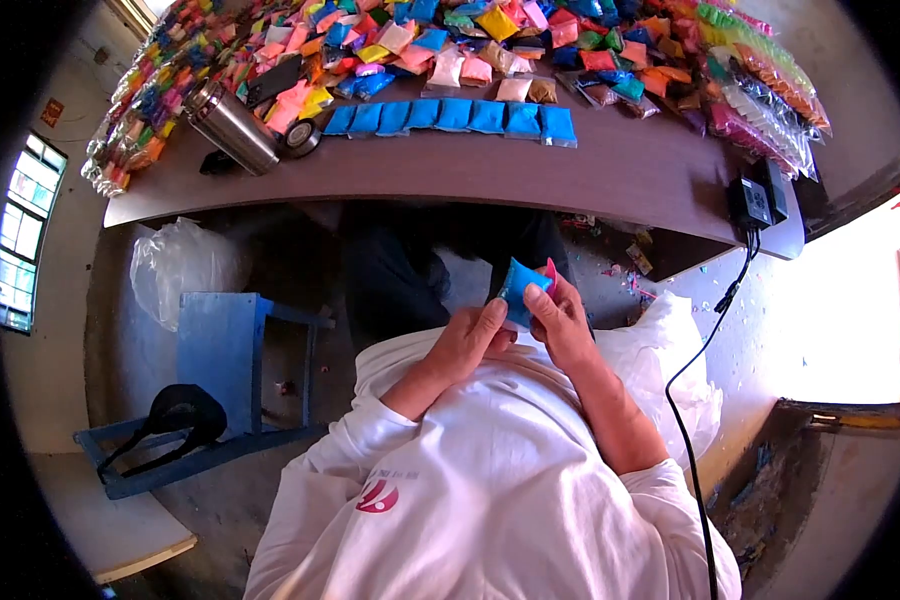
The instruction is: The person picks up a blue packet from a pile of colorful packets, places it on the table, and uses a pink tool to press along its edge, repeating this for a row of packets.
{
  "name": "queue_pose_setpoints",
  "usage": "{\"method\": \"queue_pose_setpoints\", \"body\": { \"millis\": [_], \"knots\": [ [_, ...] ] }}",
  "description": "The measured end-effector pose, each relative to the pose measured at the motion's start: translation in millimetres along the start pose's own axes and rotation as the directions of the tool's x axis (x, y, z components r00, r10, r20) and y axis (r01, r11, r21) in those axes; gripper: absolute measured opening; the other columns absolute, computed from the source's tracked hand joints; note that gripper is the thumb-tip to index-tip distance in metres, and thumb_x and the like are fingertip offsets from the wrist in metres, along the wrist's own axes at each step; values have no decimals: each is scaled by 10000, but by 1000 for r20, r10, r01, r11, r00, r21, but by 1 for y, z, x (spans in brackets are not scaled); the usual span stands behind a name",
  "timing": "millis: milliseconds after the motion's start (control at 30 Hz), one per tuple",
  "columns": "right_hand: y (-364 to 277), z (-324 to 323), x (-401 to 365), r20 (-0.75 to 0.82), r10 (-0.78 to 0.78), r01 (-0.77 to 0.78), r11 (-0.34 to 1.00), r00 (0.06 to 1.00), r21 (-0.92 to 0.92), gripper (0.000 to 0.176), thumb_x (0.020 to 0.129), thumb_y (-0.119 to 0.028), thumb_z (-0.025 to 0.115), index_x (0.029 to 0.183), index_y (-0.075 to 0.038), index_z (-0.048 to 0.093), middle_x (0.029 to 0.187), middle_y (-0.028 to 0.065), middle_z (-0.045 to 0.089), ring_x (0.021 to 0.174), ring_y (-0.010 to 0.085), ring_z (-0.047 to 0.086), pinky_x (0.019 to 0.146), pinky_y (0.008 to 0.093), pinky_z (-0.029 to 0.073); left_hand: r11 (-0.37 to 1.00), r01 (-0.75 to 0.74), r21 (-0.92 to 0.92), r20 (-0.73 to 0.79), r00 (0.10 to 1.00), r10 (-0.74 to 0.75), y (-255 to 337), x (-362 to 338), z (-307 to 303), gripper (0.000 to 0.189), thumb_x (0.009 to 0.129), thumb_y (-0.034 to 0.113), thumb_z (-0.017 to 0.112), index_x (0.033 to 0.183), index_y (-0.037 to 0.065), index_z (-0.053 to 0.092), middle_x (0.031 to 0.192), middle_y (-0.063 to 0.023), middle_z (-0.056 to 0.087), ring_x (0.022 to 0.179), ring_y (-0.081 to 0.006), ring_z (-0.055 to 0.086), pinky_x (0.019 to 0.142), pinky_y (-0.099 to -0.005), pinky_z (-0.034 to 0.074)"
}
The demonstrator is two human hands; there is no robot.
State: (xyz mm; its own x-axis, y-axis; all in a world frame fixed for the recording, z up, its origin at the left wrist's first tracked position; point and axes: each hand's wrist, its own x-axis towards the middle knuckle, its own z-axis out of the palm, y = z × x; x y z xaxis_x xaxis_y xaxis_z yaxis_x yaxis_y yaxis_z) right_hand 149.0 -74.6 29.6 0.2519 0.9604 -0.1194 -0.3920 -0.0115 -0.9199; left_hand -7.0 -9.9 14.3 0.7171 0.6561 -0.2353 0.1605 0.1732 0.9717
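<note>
My left hand (pixel 467 342) and my right hand (pixel 563 322) meet above my lap. Between them is a small blue packet (pixel 519 287), gripped with both thumbs on its near face. A small pink piece (pixel 551 271) sticks up beside the packet at my right fingers; its kind I cannot make out. Ahead on the table lies a row of several similar blue packets (pixel 453 115), side by side along the near part of the tabletop.
The brown table (pixel 400 175) carries a large heap of colourful packets (pixel 370 45), a steel flask (pixel 232 127), its round lid (pixel 302 137) and a black power adapter (pixel 750 203) with a trailing cable. To the left stands a blue chair (pixel 215 365) with a black cap (pixel 185 412). Plastic bags (pixel 180 265) lie below.
</note>
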Motion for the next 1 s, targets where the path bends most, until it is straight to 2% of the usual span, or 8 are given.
{"method": "queue_pose_setpoints", "body": {
  "millis": [167,233,367,500,633,800,867,1000],
  "knots": [
    [16,-10,5,-61,74,-71,997,995,41,202,840,-244,684,805,-110,537,649,-58,502,508,5,420,418,163,291,995,-49,86,73,996,43,-3,-2,2,544,936,514,422,686,54,569,616,-15,533,584,-93,473,555,-248,376],
    [23,-12,8,-29,-45,47,994,999,103,174,838,-205,681,803,-107,542,662,-48,528,500,2,426,418,144,292,996,-49,75,81,996,43,3,-3,4,536,937,507,426,690,54,569,617,-16,534,584,-95,475,556,-247,377],
    [21,-6,7,-49,-35,44,980,998,194,162,825,-166,685,783,-108,540,672,-36,549,498,8,440,419,141,312,998,-30,48,72,997,26,-1,-2,3,523,935,501,439,705,51,574,619,-19,537,584,-101,482,561,-243,388],
    [14,-12,3,-5,108,-102,950,994,296,117,826,-132,620,874,-67,535,655,-34,485,507,36,405,404,185,275,998,-18,67,16,1000,17,5,-3,4,540,936,509,424,699,49,576,622,-23,540,591,-107,495,570,-237,398],
    [7,-11,1,121,206,-239,808,971,538,240,792,-110,593,1010,-43,517,653,-10,497,479,57,411,367,176,257,998,-16,-63,22,1000,17,-6,3,-5,568,931,536,405,658,60,551,633,-31,543,606,-110,509,575,-234,404],
    [19,-16,5,217,147,-245,800,965,548,298,798,-121,627,1059,-36,512,683,1,515,468,51,401,372,169,269,949,44,-314,129,992,-4,7,1,-1,550,921,551,417,635,87,490,616,-18,484,607,-123,481,575,-252,392],
    [17,-12,6,240,125,-240,807,963,540,314,798,-124,641,1069,-37,507,692,1,519,467,50,398,375,169,273,893,166,-418,166,981,-104,5,4,-3,558,913,570,410,637,88,470,618,-16,461,605,-128,469,579,-252,380],
    [7,-6,4,194,151,-227,849,969,476,259,795,-107,659,1008,-42,526,700,-12,518,463,40,378,401,163,283,903,141,-405,197,978,-64,-9,5,-3,568,910,588,389,660,87,481,636,-23,483,604,-128,466,580,-251,375]
  ]
}}
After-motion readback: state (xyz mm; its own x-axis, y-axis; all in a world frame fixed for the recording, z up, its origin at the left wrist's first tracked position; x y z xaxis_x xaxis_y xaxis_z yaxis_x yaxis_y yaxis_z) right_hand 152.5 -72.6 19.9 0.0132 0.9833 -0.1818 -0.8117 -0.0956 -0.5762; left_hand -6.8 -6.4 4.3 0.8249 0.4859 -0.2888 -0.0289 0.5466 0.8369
